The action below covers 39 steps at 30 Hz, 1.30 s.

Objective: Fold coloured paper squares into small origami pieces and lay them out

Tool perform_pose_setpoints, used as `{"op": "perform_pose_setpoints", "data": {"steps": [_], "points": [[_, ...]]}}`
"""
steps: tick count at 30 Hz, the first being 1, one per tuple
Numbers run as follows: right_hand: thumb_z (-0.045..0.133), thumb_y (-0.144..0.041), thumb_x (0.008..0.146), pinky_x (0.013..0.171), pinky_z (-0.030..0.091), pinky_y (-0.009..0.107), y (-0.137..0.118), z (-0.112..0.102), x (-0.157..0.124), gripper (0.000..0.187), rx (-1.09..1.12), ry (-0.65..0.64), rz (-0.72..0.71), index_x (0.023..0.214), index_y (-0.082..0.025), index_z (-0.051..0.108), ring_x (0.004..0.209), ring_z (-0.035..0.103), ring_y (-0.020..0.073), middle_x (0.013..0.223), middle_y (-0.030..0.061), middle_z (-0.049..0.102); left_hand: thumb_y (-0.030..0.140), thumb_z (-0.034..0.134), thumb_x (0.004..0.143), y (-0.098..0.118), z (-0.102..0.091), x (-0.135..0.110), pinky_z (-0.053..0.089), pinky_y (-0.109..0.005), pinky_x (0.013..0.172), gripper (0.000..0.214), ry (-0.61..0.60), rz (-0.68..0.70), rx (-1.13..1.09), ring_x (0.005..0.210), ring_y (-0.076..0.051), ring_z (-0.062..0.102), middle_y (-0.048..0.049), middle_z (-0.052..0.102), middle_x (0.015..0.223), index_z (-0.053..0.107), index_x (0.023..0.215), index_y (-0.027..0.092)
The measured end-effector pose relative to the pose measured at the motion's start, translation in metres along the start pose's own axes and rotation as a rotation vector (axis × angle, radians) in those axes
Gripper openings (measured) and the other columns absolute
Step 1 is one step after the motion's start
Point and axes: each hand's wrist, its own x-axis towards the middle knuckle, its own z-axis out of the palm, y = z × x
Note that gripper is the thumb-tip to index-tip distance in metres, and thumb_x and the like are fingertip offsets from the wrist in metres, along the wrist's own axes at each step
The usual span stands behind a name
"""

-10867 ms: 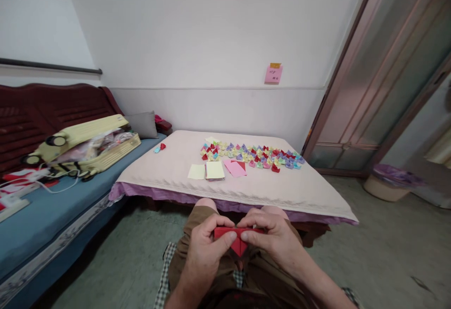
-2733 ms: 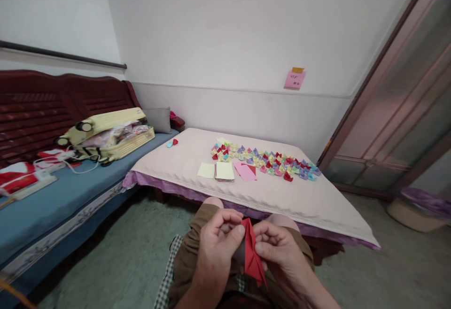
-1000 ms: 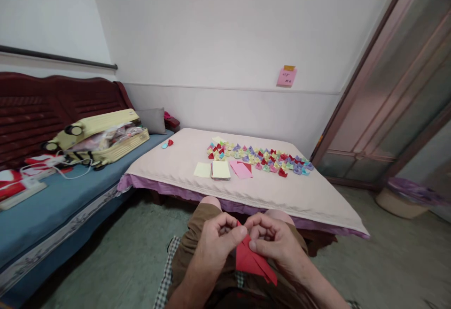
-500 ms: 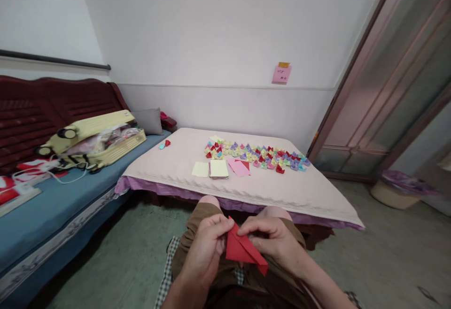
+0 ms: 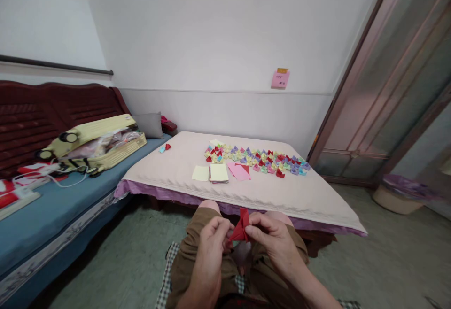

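Observation:
A folded piece of red paper (image 5: pixel 241 228) is held above my lap, with a narrow flap pointing up. My left hand (image 5: pixel 213 243) pinches its left corner between thumb and fingers. On the other side, my right hand (image 5: pixel 268 235) grips its right edge, thumb in front. On the table ahead lie a stack of pale yellow paper squares (image 5: pixel 219 173), a single yellow sheet (image 5: pixel 200 173) to its left, and pink sheets (image 5: pixel 238 171) with red paper to the right. Behind them spread many small folded paper pieces (image 5: pixel 260 158) in several colours.
The low table has a cream cover (image 5: pixel 169 168). Two small folded pieces, one red (image 5: pixel 168 146), lie at its left. A partly open yellow suitcase (image 5: pixel 102 142) rests on a blue-covered bench (image 5: pixel 70 201). A lined bin (image 5: pixel 400 196) stands right. A pink note (image 5: pixel 280 79) hangs on the wall.
The red paper has been turned and now looks smaller and more upright, with its long lower point no longer hanging down. Both hands still hold it. The view has tilted slightly up.

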Motion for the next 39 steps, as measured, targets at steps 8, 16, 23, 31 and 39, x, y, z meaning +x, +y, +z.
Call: {"op": "perform_pose_setpoints", "data": {"steps": [8, 16, 23, 31, 39], "points": [[0.069, -0.032, 0.076, 0.059, 0.043, 0.025, -0.004, 0.018, -0.007, 0.016, -0.183, 0.087, 0.012, 0.072, -0.017, 0.071, 0.063, 0.054, 0.0166, 0.066, 0.0011, 0.065, 0.012, 0.059, 0.079, 0.016, 0.003, -0.024, 0.044, -0.031, 0.088, 0.011, 0.272, 0.796, 0.641, 0.096, -0.02, 0.061, -0.0052, 0.065, 0.098, 0.064, 0.083, 0.021], [0.062, -0.027, 0.083, 0.059, 0.043, 0.025, 0.005, 0.027, -0.013, 0.015, -0.343, 0.09, -0.105, 0.075, -0.018, 0.07, 0.063, 0.056, 0.0168, 0.068, 0.0024, 0.064, 0.013, 0.058, 0.08, 0.013, 0.0, -0.018, 0.046, -0.033, 0.086, 0.013, 0.314, 0.716, 0.658, 0.098, -0.022, 0.061, -0.0062, 0.065, 0.102, 0.067, 0.078, 0.022], [0.058, -0.024, 0.087, 0.059, 0.044, 0.025, 0.013, 0.026, -0.015, 0.014, -0.471, 0.084, -0.242, 0.08, -0.019, 0.069, 0.065, 0.059, 0.0168, 0.072, 0.0029, 0.065, 0.016, 0.064, 0.077, 0.011, 0.0, -0.016, 0.048, -0.034, 0.085, 0.008, 0.313, 0.645, 0.631, 0.101, -0.023, 0.059, -0.0075, 0.062, 0.106, 0.069, 0.079, 0.022], [0.056, -0.017, 0.089, 0.064, 0.049, 0.027, 0.016, 0.033, -0.015, 0.012, -0.56, 0.113, -0.43, 0.086, -0.019, 0.067, 0.069, 0.063, 0.0176, 0.076, 0.0051, 0.067, 0.018, 0.064, 0.078, 0.005, 0.002, -0.014, 0.049, -0.032, 0.081, 0.004, 0.305, 0.599, 0.585, 0.098, -0.022, 0.06, -0.0078, 0.06, 0.107, 0.068, 0.077, 0.02], [0.056, -0.011, 0.088, 0.066, 0.049, 0.029, 0.02, 0.033, -0.016, 0.015, -0.657, 0.099, -0.543, 0.092, -0.018, 0.068, 0.072, 0.064, 0.0182, 0.079, 0.0061, 0.068, 0.021, 0.059, 0.082, 0.009, 0.0, -0.012, 0.049, -0.029, 0.078, 0.013, 0.266, 0.525, 0.51, 0.091, -0.02, 0.061, -0.0075, 0.062, 0.1, 0.069, 0.074, 0.018]]}}
